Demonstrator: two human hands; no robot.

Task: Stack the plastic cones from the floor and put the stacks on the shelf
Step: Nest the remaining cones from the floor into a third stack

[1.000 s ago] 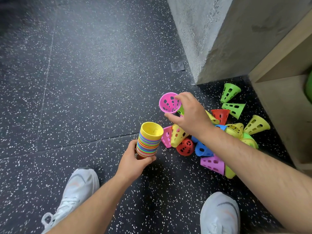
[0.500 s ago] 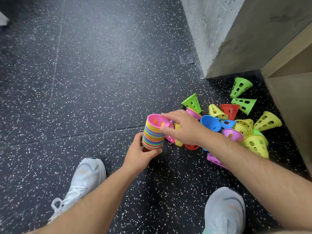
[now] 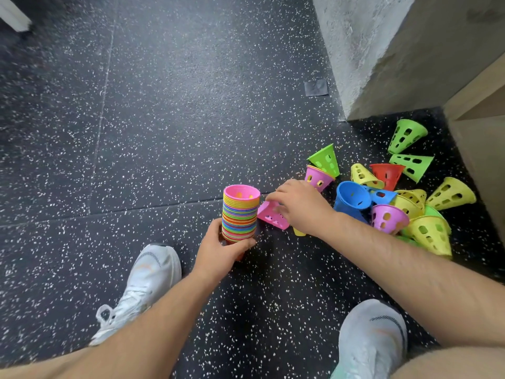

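Note:
A tall stack of many-coloured plastic cones stands wide end up on the floor, with a pink cone on top. My left hand grips the stack near its base. My right hand reaches just right of the stack, and its fingers curl over a pink cone lying on its side. A yellow cone peeks out under the wrist. Several loose cones lie in a pile to the right, among them a blue one, a red one and green ones.
The wooden shelf stands at the right edge, beside a rough grey wall corner. My white shoes flank the stack on the speckled black floor. A grey tape patch lies near the wall.
My right hand set a pink cone onto the stack, then moved down and right onto another pink cone on the floor. The left hand kept its hold on the stack.

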